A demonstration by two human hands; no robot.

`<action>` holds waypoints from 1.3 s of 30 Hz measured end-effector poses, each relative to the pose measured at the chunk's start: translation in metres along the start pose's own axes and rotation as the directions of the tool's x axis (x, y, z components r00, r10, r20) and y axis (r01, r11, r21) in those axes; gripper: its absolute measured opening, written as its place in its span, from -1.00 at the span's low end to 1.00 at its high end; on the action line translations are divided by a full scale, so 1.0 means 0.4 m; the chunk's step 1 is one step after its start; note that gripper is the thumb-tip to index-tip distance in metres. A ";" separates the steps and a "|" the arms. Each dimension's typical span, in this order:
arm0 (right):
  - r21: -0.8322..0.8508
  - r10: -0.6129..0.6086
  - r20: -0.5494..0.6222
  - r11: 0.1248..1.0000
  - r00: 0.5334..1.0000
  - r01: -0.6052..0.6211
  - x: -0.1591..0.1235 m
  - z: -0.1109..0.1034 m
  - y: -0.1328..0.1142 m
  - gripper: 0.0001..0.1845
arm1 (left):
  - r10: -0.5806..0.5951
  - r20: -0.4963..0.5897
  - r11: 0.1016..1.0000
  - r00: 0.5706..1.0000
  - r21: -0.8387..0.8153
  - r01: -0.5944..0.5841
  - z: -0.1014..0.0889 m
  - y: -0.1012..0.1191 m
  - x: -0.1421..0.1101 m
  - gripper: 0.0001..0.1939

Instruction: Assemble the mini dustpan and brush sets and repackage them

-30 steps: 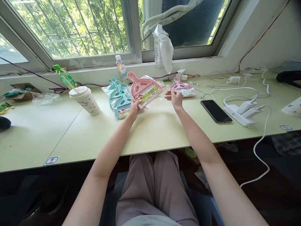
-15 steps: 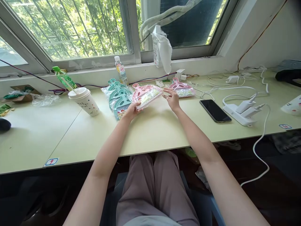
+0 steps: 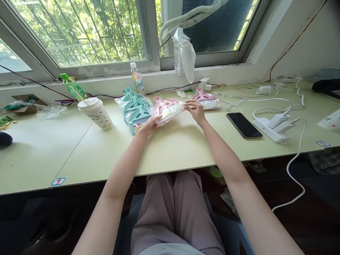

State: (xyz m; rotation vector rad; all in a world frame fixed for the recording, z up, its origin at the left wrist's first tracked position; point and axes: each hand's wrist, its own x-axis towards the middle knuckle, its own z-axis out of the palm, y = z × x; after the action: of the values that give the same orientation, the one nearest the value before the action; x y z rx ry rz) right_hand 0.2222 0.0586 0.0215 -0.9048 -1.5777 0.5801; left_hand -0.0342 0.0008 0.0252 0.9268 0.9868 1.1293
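Observation:
A pink brush and dustpan set [image 3: 168, 109] in a clear plastic bag is held tilted above the table between both hands. My left hand [image 3: 150, 125] is closed on its lower left edge. At the right corner of the bag, my right hand [image 3: 196, 111] pinches the plastic with its fingertips. Several teal brush and dustpan sets [image 3: 136, 109] in clear wrapping lie overlapped just left of the held set. Another wrapped pink set [image 3: 206, 99] rests on the table behind my right hand.
A white paper cup [image 3: 96, 113] with a straw stands at left, beside a green-capped bottle [image 3: 73, 86]. A clear bottle [image 3: 137, 78] is near the sill. To the right are a black phone [image 3: 243, 125], a power strip [image 3: 273, 128] with plugs, and loose white cables.
The held pink set has been tipped from facing me to a flatter tilt. My right hand has moved from beside the other pink set onto the bag's right corner.

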 end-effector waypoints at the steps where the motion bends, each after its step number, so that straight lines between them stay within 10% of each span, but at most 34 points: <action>1: -0.005 -0.003 -0.013 1.000 1.000 0.003 0.001 0.000 0.004 -0.84 | -0.003 0.029 1.000 1.000 0.025 0.002 -0.001 -0.002 0.000 -0.74; 17: -0.219 0.012 0.184 0.975 0.983 0.029 0.004 -0.001 0.021 -0.71 | -0.034 0.119 0.989 0.992 0.150 0.016 0.015 0.001 -0.015 -0.63; 32: 0.044 0.141 0.419 0.984 0.897 -0.175 0.002 -0.043 -0.027 -0.65 | -0.059 0.055 0.998 0.997 0.034 0.057 0.000 0.014 -0.007 -0.81; 39: 0.076 0.152 0.237 0.982 0.960 -0.175 -0.001 -0.018 -0.006 -0.79 | -0.083 0.062 0.990 0.995 0.118 0.076 0.001 0.017 -0.017 -0.71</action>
State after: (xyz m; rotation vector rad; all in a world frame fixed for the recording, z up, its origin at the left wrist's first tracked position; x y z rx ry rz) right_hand 0.2286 0.0561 0.0248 -0.9263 -1.6742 0.8983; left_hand -0.0366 -0.0048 0.0328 1.0024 1.0340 0.9767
